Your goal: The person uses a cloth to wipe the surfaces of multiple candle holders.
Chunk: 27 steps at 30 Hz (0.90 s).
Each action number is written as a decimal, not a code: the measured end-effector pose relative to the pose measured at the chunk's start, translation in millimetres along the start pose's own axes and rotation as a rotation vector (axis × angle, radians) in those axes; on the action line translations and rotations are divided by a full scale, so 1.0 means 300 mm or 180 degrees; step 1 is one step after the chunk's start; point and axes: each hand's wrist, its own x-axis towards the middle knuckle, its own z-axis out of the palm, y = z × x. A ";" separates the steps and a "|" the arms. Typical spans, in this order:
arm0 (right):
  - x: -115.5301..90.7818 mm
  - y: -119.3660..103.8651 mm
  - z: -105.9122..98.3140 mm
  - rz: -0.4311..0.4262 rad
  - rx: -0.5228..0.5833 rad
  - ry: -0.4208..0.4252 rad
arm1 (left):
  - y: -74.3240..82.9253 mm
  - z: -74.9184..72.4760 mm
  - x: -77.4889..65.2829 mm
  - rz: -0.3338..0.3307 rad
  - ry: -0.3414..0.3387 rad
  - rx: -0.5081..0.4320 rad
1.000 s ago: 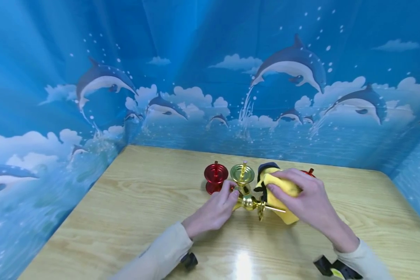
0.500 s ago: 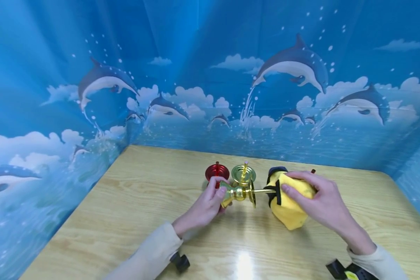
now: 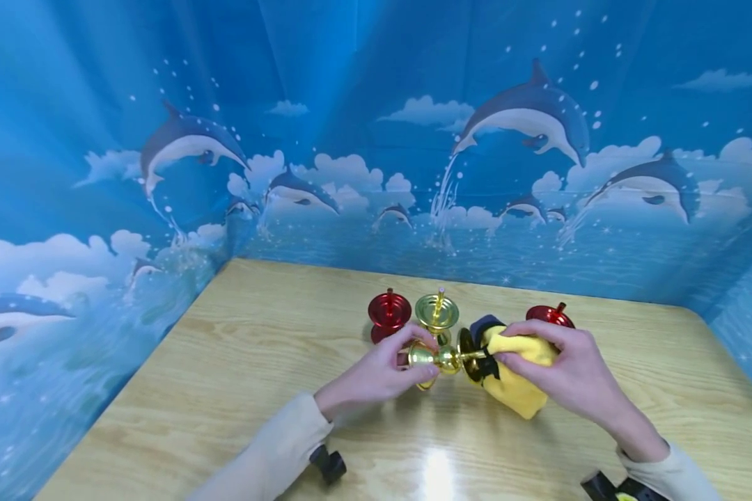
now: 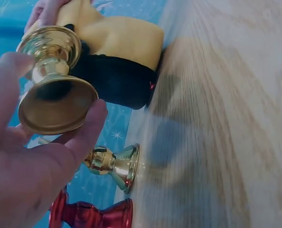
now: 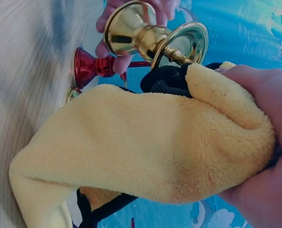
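Observation:
My left hand [image 3: 379,372] grips a shiny gold candle holder [image 3: 448,360] by its flared base, thumb and fingers around it. The holder lies sideways above the table, its dish and thin spike pointing right. Pinched in my right hand [image 3: 570,369] is a yellow plush cloth [image 3: 517,390] with a dark side and edging. The cloth covers the spike's outer end and overlaps the dish in the head view. In the left wrist view the hollow underside of the gold candle holder [image 4: 57,107] shows. Right-hand fingers are partly hidden by the cloth [image 5: 131,142] in the right wrist view.
Behind the hands, a red candle holder [image 3: 389,309] and a second gold one [image 3: 437,309] stand upright side by side. Another red holder [image 3: 550,315] stands behind the right hand. A dolphin-print curtain [image 3: 376,139] borders the wooden table [image 3: 257,320].
The left hand moved left, then back right, bringing the candle holder's spike level and into the cloth. Half a second ago the dish was clear of the cloth; now they overlap.

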 end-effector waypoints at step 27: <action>-0.138 0.106 -0.241 0.0736 -0.0121 0.0729 | -0.018 0.204 0.059 -0.0286 0.0701 0.0092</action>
